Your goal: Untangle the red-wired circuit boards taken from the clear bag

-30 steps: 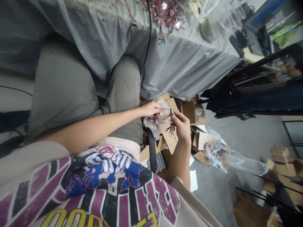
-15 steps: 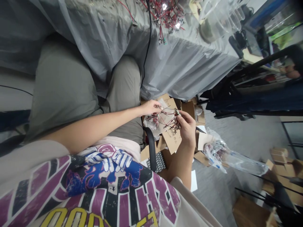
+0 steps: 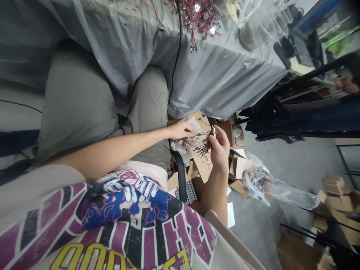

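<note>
I am seated and reaching down to the right of my knee. My left hand (image 3: 180, 130) is closed in a pinch on a clear plastic bag (image 3: 194, 125) that holds red and black wired parts. My right hand (image 3: 221, 148) is closed on a bundle of thin red and black wires (image 3: 200, 144), with a small green-and-white connector (image 3: 213, 130) raised at its fingertips. The wires stretch between both hands, above an open cardboard box (image 3: 204, 165) on the floor.
A table under a grey plastic sheet (image 3: 213, 75) carries a heap of red wires (image 3: 201, 15) and clear cups (image 3: 261, 20). On the floor lie cardboard pieces, a crumpled clear bag (image 3: 278, 187) and a keyboard (image 3: 191, 192). A chair armrest (image 3: 181, 176) stands beside my hip.
My right hand has lifted a little and turned the connector upright at its fingertips. The wire bundle has drawn tighter between the hands. My left hand has hardly moved.
</note>
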### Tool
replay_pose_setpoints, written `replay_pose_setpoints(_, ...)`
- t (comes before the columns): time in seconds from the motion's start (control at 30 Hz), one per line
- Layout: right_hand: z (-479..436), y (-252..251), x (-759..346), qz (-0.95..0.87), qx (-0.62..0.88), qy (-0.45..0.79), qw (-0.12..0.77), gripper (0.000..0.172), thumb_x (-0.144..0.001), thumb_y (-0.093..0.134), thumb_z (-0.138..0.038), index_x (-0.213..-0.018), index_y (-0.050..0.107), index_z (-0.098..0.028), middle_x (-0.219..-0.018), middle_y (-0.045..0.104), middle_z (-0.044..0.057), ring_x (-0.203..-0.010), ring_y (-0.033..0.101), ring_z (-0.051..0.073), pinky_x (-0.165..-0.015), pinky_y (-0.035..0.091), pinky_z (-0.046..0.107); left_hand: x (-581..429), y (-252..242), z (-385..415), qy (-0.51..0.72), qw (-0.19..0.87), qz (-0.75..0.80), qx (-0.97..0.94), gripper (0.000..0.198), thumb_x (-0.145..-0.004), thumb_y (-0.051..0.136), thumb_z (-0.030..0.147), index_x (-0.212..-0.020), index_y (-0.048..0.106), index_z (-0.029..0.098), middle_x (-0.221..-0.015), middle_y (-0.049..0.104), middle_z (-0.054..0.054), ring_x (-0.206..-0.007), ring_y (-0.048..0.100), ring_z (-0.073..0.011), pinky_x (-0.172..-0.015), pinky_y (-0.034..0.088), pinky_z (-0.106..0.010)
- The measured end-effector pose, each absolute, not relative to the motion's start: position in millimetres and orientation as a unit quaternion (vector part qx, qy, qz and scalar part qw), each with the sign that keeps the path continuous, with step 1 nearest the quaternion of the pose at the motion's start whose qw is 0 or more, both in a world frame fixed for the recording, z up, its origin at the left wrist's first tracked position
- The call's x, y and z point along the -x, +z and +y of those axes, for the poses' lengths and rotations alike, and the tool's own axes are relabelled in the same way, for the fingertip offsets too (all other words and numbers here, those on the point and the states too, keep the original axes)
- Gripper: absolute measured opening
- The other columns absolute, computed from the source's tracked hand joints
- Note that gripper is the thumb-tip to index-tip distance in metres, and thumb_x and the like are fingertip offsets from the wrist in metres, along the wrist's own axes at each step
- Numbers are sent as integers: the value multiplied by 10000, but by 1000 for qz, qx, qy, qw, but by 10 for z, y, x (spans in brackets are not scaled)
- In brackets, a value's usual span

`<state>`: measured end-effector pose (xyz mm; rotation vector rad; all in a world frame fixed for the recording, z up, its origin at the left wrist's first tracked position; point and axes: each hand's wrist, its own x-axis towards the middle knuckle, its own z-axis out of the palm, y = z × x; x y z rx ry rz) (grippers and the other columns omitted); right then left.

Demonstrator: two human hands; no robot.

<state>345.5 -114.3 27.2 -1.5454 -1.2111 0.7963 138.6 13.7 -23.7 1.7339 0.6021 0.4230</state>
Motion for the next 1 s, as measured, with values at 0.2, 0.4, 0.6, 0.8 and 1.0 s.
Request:
replay_pose_setpoints(0.2, -1120, 256, -3361, -470, 629, 350, 512, 408, -866, 855, -431, -1257, 770, -348, -1222, 763, 29, -964, 728, 212, -882, 645, 418, -1408, -295, 138, 151, 577, 255, -761, 250, -983, 752, 382, -931, 720, 140, -833, 695, 1, -785, 663, -160, -800, 580, -345)
replay_pose_setpoints(0.4, -1139, 319, -3298, -462, 626, 342, 527, 394, -861, 858, -424, -1243, 782, -369, -1199, 775, 11, -949, 728, 192, -867, 643, 397, -1416, -316, 121, 149, 585, 247, -758, 182, -970, 761, 306, -1009, 685, 145, -909, 679, -6, -807, 643, -151, -789, 574, -330)
replay_pose_setpoints(0.6, -1136, 259, -3162, -475, 628, 359, 501, 411, -844, 877, -395, -1243, 795, -345, -1202, 789, 30, -1025, 742, 237, -914, 640, 445, -1405, -303, 119, 117, 607, 233, -751, 204, -993, 734, 345, -959, 695, 148, -873, 683, -2, -790, 641, -154, -801, 565, -339)
replay_pose_setpoints(0.8, -1090, 228, -3158, -465, 627, 317, 538, 388, -881, 832, -367, -1264, 781, -337, -1246, 771, 36, -1071, 728, 239, -975, 615, 454, -1398, -323, 151, 121, 633, 233, -728, 210, -992, 738, 347, -942, 715, 144, -837, 684, 4, -776, 643, -153, -788, 560, -332)
replay_pose_setpoints(1.0, -1068, 206, -3118, -458, 625, 308, 553, 363, -913, 801, -375, -1274, 772, -346, -1174, 774, 27, -984, 732, 211, -929, 618, 426, -1392, -307, 135, 127, 692, 230, -673, 187, -966, 768, 311, -937, 726, 131, -807, 667, 13, -723, 619, -133, -718, 546, -293)
